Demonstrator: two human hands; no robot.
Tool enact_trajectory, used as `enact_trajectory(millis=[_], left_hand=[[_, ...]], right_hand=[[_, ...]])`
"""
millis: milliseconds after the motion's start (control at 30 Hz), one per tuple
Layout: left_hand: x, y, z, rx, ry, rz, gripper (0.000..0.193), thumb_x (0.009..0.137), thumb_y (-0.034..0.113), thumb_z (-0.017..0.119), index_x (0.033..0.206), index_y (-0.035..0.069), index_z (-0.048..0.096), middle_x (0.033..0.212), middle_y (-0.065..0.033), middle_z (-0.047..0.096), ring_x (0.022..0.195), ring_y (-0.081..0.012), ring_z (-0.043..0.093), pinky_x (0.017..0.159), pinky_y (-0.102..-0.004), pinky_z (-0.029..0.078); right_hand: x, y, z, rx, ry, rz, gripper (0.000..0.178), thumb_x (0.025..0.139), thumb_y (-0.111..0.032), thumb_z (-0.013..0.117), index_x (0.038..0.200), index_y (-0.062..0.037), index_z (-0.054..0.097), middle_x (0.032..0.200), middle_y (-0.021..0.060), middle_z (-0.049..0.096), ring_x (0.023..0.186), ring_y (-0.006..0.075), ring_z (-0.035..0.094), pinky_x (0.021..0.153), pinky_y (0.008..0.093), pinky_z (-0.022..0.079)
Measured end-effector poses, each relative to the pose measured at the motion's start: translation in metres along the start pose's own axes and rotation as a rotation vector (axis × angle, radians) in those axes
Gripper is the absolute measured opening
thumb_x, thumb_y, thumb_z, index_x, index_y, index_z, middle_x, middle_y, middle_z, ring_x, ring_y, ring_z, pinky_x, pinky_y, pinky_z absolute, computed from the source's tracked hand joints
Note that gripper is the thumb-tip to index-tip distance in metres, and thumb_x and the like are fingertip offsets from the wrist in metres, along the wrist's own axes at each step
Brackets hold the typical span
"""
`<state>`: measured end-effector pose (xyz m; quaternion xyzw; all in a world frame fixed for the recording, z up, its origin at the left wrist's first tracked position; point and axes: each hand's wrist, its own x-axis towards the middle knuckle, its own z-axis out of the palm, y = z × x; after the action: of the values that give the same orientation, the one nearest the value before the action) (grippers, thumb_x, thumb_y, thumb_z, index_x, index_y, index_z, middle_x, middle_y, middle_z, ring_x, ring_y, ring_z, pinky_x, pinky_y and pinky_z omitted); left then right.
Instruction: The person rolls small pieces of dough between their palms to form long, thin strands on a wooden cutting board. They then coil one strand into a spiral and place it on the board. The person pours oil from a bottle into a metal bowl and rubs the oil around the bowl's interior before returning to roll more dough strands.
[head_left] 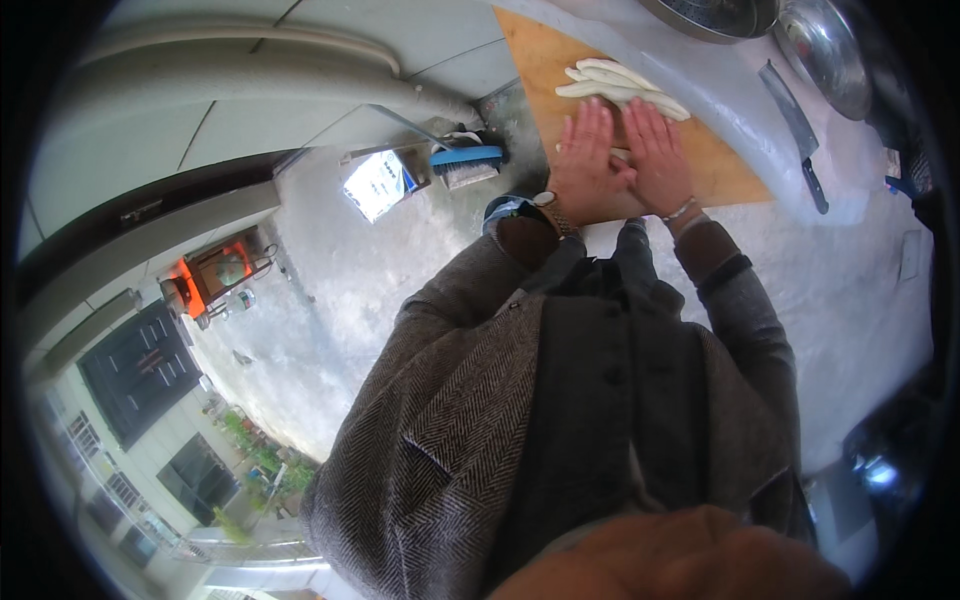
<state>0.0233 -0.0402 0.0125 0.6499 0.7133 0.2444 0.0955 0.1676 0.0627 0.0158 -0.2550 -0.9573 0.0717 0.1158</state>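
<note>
Both palms lie side by side on a wooden board [735, 175], close to its near edge. My left hand [588, 155] is flat with its fingers stretched forward, and a watch sits on that wrist. Beside it, my right hand [656, 158] is also flat, its thumb meeting the left one. Between and under the hands a bit of pale dough [622, 155] shows; most of that piece is hidden. Just beyond the fingertips, several long dough strips [612, 76] lie close together on the board.
A cleaver-like knife [790, 115] with a dark handle rests on the plastic-covered table, right of the board. Behind it stand a shiny metal bowl [824, 55] and a round metal pan [718, 18]. On the floor to the left are a blue brush [466, 156] and a box [378, 186].
</note>
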Motion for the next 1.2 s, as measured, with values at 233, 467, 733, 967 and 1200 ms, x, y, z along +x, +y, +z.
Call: enact_trajectory(millis=[233,467,733,967,1200], left_hand=[[-0.047,0.01,0.005,-0.09,-0.207,0.044,0.095,0.088,0.055,0.058,0.148,-0.011,0.024,0.157,-0.0294,0.022,0.149,-0.0402,0.017,0.119,-0.0528,0.013],[-0.044,0.01,0.003,0.094,-0.149,0.015,0.094,0.087,0.06,0.057,0.15,-0.003,0.029,0.158,-0.0243,0.025,0.149,-0.0336,0.022,0.119,-0.0551,0.014],[-0.035,0.0,-0.007,0.099,-0.183,0.034,0.091,0.087,0.062,0.056,0.15,0.001,0.032,0.158,-0.0178,0.029,0.148,-0.0294,0.026,0.119,-0.0541,0.014],[-0.052,0.003,-0.012,0.21,-0.261,0.029,0.089,0.089,0.06,0.054,0.15,0.0,0.031,0.158,-0.0179,0.029,0.148,-0.0296,0.025,0.118,-0.0553,0.016],[-0.011,-0.013,-0.004,0.266,-0.091,-0.011,0.088,0.09,0.056,0.054,0.151,-0.002,0.027,0.159,-0.0194,0.027,0.149,-0.0324,0.022,0.118,-0.0568,0.015]], right_hand=[[-0.045,-0.046,0.028,0.142,-0.138,-0.015,0.066,0.088,-0.028,0.054,0.146,-0.0002,0.039,0.155,0.0175,0.034,0.147,0.032,0.027,0.117,0.0471,0.023],[-0.045,-0.015,0.023,0.018,-0.241,-0.125,0.078,0.085,-0.043,0.061,0.148,-0.0048,0.037,0.157,0.0128,0.033,0.147,0.029,0.028,0.117,0.0516,0.022],[-0.04,-0.025,0.009,0.103,-0.15,0.132,0.086,0.088,-0.054,0.058,0.152,-0.0049,0.03,0.159,0.0142,0.028,0.148,0.0293,0.024,0.117,0.053,0.021],[-0.061,0.001,0.0,0.017,-0.229,-0.011,0.088,0.089,-0.057,0.058,0.153,-0.0055,0.028,0.16,0.0125,0.028,0.148,0.0268,0.025,0.117,0.0543,0.019],[-0.048,0.022,0.003,0.015,-0.058,0.137,0.094,0.084,-0.054,0.064,0.153,-0.0029,0.027,0.161,0.014,0.025,0.149,0.0284,0.024,0.116,0.0562,0.018]])
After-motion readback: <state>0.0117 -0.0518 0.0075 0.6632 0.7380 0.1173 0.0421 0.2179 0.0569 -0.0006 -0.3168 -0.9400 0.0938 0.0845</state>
